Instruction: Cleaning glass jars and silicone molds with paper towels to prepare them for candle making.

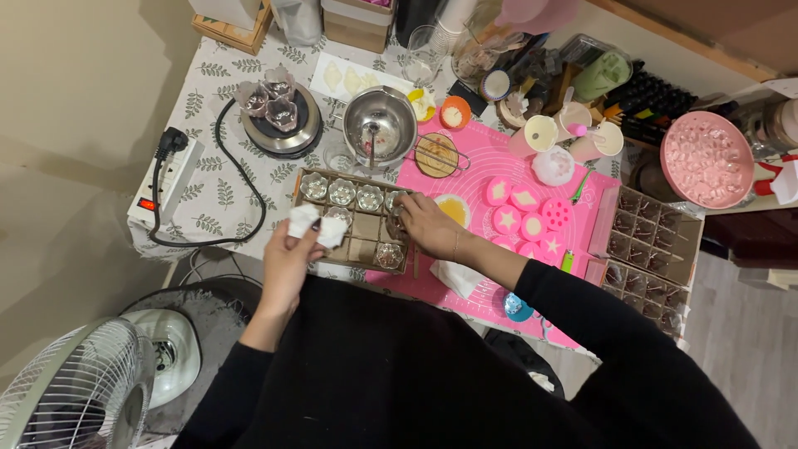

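The left hand [287, 254] pinches a crumpled white tissue [316, 226] at nine o'clock of the brown divided cardboard tray [357, 229], ready for wiping, while the right hand [426, 226] grips a small clear glass cup [396, 218] seated in a three-o'clock compartment.

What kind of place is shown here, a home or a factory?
Probably a home craft table, perhaps for candle making: a leaf-print tablecloth, a small hot plate, a pink mat with star moulds, and a divided box of small glass cups.
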